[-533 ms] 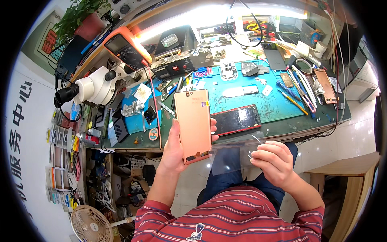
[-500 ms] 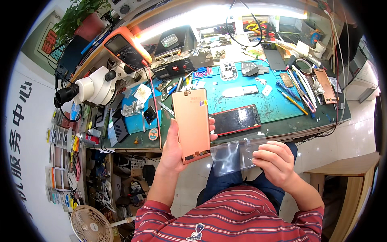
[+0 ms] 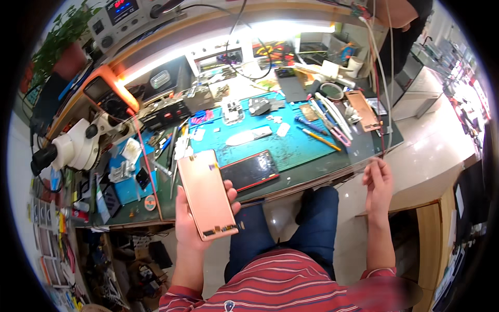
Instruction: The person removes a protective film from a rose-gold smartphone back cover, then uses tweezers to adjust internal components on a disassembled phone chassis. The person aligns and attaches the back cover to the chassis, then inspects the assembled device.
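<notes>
My left hand point(image 3: 186, 221) holds a rose-gold phone back housing point(image 3: 207, 195) upright and slightly tilted, thumb on one side and fingertips round the other. Small dark parts show along the housing's lower end, and a small coloured label sits near its top. Behind it on the bench lies a dark-screened phone point(image 3: 252, 171) with a red frame, partly covered by the housing. Off to the right, past the bench's front edge, my right hand point(image 3: 378, 182) is pinched closed on a clear plastic film point(image 3: 359, 169), which shows only faintly.
A blue work mat point(image 3: 306, 148) carries phone parts, a yellow pencil-like tool point(image 3: 321, 140) and pliers-like tools. To the left stand a white microscope point(image 3: 73, 145) and an orange multimeter point(image 3: 110, 93). Another person's arm point(image 3: 390, 15) shows at the upper right.
My right hand has swung right and away from the housing with the clear film. My view has turned right, so the bench and housing sit farther left in the picture.
</notes>
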### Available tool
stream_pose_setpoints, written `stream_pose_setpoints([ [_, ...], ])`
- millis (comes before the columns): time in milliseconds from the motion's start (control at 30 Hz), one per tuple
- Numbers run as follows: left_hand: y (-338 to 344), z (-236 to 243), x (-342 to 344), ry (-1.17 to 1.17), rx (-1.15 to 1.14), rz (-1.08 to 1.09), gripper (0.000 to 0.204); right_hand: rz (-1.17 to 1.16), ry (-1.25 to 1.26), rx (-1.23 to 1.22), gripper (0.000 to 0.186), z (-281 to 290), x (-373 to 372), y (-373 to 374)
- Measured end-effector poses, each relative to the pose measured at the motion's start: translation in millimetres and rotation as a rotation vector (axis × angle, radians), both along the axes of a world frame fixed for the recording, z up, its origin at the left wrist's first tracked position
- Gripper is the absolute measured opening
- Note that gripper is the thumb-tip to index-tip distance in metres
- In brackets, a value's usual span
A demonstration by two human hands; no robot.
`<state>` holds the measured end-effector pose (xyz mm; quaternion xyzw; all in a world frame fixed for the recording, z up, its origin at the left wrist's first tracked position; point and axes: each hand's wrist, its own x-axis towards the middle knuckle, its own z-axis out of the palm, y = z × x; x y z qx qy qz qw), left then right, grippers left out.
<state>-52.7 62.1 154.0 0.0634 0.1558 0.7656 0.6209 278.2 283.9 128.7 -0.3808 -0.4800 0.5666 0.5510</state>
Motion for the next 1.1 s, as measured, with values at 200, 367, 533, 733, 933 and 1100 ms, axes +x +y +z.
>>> stream_pose_setpoints([
  [200,22.4,-34.8,46.6,-0.173,0.068,-0.254,0.074,-0.197,-0.402,0.036,0.029,10.4,39.0,107.1],
  [367,30.3,-37.8,70.2,-0.072,0.048,-0.284,0.078,-0.56,-1.15,0.707,0.032,15.3,16.5,92.5],
  [533,38.7,-46.3,78.6,0.224,0.013,-0.156,0.086,0.111,-0.72,0.505,0.045,21.8,-47.2,-36.8],
  [733,42.0,-42.1,95.4,0.498,0.024,-0.066,0.091,0.526,-0.652,0.574,0.081,29.7,-91.9,-108.2],
  [933,35.5,-54.2,95.8,0.535,0.118,-0.092,0.085,0.521,-0.709,0.671,0.078,24.0,-98.7,-112.5],
  [1100,36.9,-52.4,92.7,0.434,0.168,-0.092,0.08,0.474,-0.704,0.666,0.075,24.3,-99.8,-115.4],
])
